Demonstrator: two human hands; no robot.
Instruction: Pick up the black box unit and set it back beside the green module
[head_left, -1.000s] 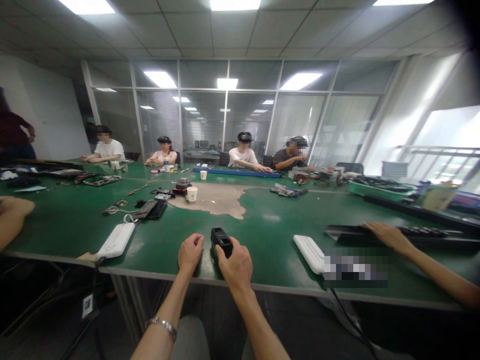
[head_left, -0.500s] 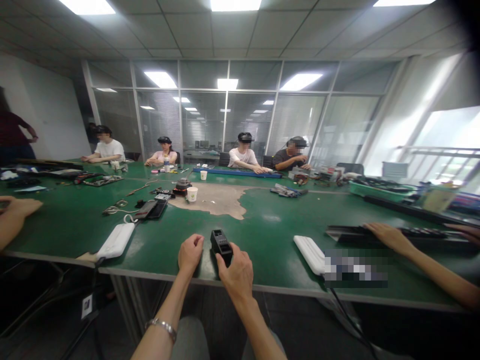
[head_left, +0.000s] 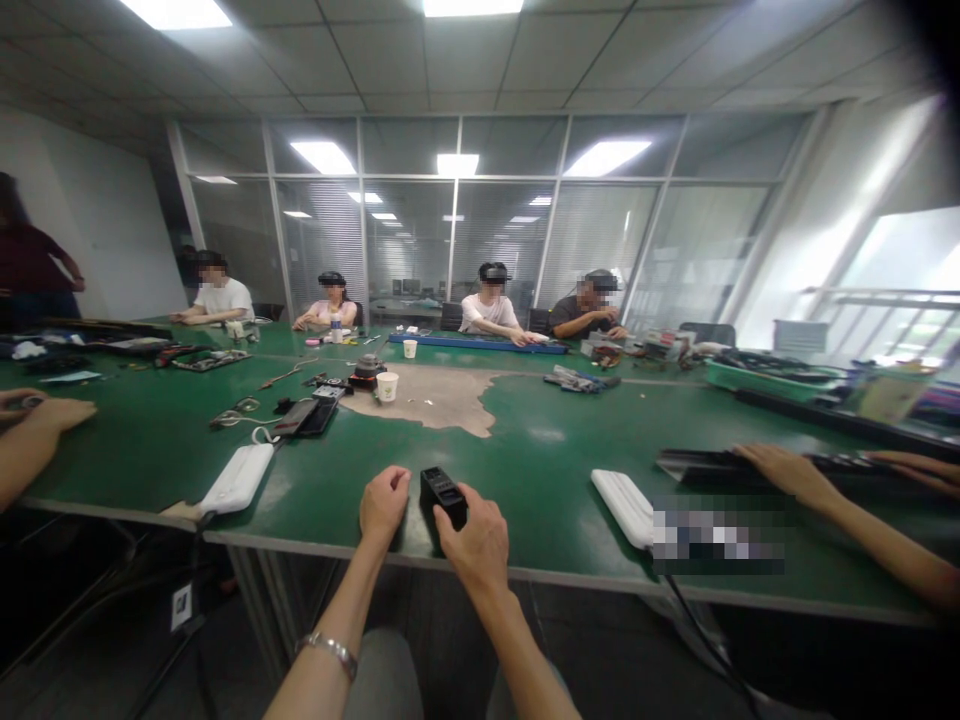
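Note:
A black box-shaped part (head_left: 442, 490) with rectangular openings in its top is at the table's near edge. My right hand (head_left: 478, 532) grips it from the right, thumb on the near side and fingers round the far side. Just left of the part, my left hand (head_left: 384, 507) rests on the green table (head_left: 547, 520) with its fingers curled closed. Whatever those fingers hold, if anything, is hidden. A small gap separates the left hand from the part.
White power banks (head_left: 238, 480) lie left and right of my hands. Beyond are a phone (head_left: 319, 415), paper cup (head_left: 386, 387), bare brown patch (head_left: 450, 405) and pliers-like tools (head_left: 577, 379). Neighbouring people's hands (head_left: 784, 470) work at both sides; several people sit opposite.
The black part has tipped in my right hand, so its top with the openings faces me less and its side shows more. My left hand has barely moved.

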